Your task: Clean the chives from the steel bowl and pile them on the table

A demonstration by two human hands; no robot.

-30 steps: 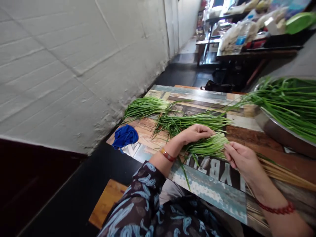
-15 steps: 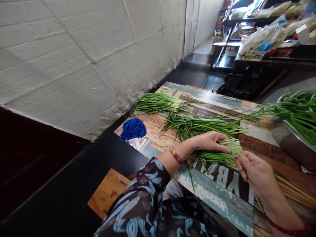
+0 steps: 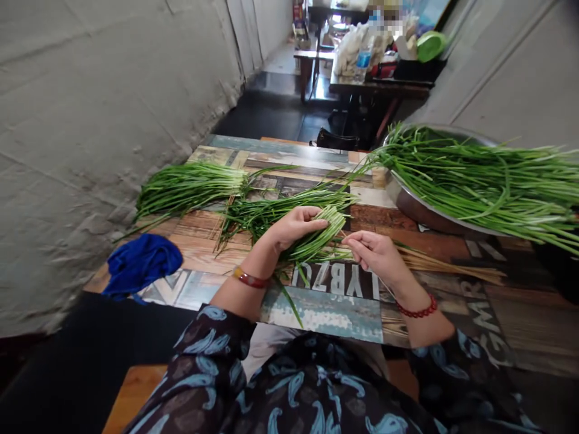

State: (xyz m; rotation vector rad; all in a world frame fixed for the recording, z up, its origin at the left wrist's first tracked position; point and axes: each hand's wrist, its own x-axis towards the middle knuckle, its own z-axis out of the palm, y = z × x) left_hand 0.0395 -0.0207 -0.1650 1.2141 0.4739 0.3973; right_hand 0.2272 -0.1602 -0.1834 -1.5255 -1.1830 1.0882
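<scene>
My left hand (image 3: 301, 226) is closed round a small bunch of garlic chives (image 3: 332, 222), the pale cut ends pointing right and the green leaves trailing under my wrist. In the pinched fingers of my right hand (image 3: 368, 250) is a thin bamboo skewer (image 3: 385, 288). Its tip is close to the cut ends; whether it touches them I cannot tell. More chives (image 3: 253, 211) lie loose just behind my left hand. To my right on the table sits a pile of bamboo skewers (image 3: 447, 265), partly hidden by my right hand.
A metal basin (image 3: 409, 202) heaped with chives stands at the right. Another chive bundle (image 3: 194, 184) lies at the back left, and a blue cloth (image 3: 142, 262) at the left edge. The patterned table (image 3: 325, 313) runs alongside a white wall (image 3: 90, 120). Beyond stands another cluttered table (image 3: 384, 87).
The view has swung to the right, bringing more of the basin and the skewer pile into sight. My right hand has drawn slightly away from the cut ends; my left keeps its grip.
</scene>
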